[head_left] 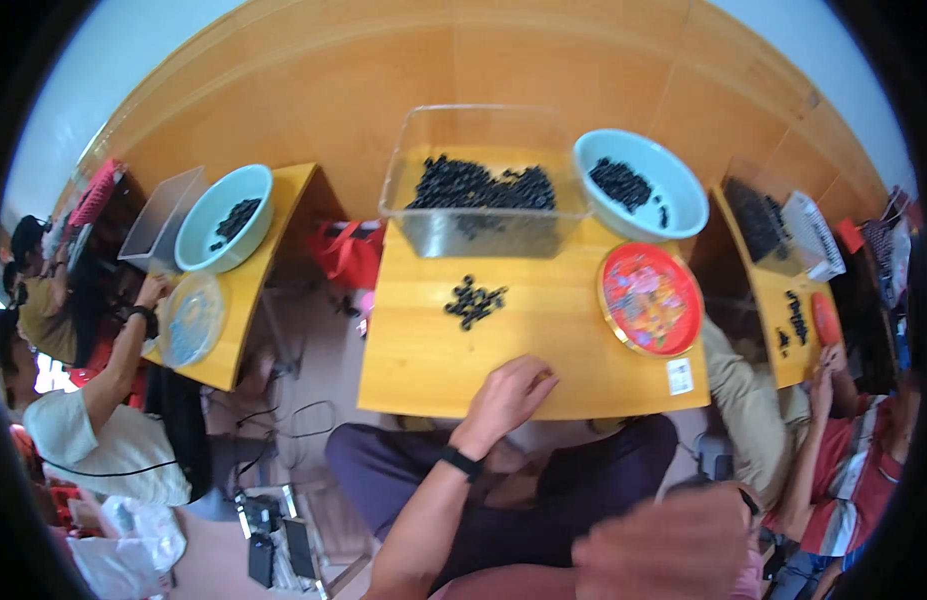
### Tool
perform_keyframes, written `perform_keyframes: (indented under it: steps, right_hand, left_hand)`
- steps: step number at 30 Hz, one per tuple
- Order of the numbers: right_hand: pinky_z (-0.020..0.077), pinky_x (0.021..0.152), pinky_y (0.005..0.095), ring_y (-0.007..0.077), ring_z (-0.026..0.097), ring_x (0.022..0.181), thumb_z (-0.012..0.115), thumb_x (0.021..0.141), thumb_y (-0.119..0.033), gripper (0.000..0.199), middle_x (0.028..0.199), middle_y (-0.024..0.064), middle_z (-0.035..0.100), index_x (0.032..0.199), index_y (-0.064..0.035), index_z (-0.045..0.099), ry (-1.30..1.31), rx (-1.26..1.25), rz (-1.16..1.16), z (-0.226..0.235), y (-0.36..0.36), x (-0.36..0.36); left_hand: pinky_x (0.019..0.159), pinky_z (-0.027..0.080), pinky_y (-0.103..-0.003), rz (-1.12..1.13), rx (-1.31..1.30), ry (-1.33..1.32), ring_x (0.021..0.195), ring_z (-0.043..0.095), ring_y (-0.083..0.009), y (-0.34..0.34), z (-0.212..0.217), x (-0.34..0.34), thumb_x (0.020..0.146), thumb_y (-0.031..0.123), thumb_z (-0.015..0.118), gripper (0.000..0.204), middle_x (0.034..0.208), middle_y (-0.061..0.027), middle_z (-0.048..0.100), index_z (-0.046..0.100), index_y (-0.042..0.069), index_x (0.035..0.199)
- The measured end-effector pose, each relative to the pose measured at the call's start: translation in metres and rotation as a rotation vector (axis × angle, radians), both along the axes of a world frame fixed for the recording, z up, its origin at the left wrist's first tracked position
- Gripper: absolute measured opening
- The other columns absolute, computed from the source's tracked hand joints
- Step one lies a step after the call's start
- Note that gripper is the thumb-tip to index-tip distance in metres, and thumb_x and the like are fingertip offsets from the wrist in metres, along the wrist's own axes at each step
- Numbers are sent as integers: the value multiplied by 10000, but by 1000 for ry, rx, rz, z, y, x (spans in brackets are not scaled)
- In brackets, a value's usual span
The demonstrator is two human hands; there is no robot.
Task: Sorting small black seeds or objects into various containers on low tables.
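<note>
My left hand (510, 397), with a black band at its wrist, rests by the near edge of the yellow table (413, 370). Its fingers are curled inward, and whatever they may hold is hidden. Close to the camera at the lower right is my right hand (668, 545), smeared by motion, so its fingers cannot be read. Beyond the left hand lies a loose cluster of small black pieces (474, 302). To the right of the cluster sits a round red tray (610, 312) with a flower pattern and gold rim.
A clear plastic bin (483, 238) of black pieces stands at the back, beside a light-blue basin (688, 205) holding more. A white label (679, 377) marks the table's right corner. People sit at side tables left (58, 430) and right (853, 470); a red bag (348, 255) hangs left.
</note>
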State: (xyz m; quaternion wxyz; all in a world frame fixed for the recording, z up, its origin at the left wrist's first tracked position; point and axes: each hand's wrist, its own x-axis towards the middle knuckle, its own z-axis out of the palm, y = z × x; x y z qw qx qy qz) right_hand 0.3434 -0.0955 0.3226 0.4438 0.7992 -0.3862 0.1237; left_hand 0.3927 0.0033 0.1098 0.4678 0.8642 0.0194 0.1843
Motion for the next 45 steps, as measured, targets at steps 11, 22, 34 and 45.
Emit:
perform_keyframes:
  steps: [11,22,34,45]
  right_hand:
    - [612,745,415,426,692,1010,779,820,-460,905,1180,219,687,1511,-125,300,-885,-1224,-1787,21,-115,25]
    - [498,658,383,292,662,764,725,819,-149,142,849,92,693,954,-125,759,-645,-1548,-3038,-20,-11,111]
    - [519,858,438,332,692,940,612,779,49,216,973,138,736,920,-34,753,-1029,-1462,-3189,-177,113,214]
    - [543,834,390,281,715,898,649,817,26,124,897,170,727,900,-8,735,-846,-1784,-3022,-177,94,214]
  left_hand:
    - [685,552,-412,135,-1,51,763,680,-338,24,-10,-19,924,152,718,157,871,-164,679,689,-2,936]
    - [695,552,-390,107,-12,-83,762,683,-312,17,-1,-17,920,129,715,136,882,-165,677,709,-2,955]
    - [697,533,-441,248,-88,-106,749,639,-372,14,-7,-2,904,81,700,106,829,-184,632,677,-22,908]
    - [687,539,-393,310,-221,-136,727,638,-318,13,-10,-1,926,39,680,187,878,-178,650,650,-13,1103]
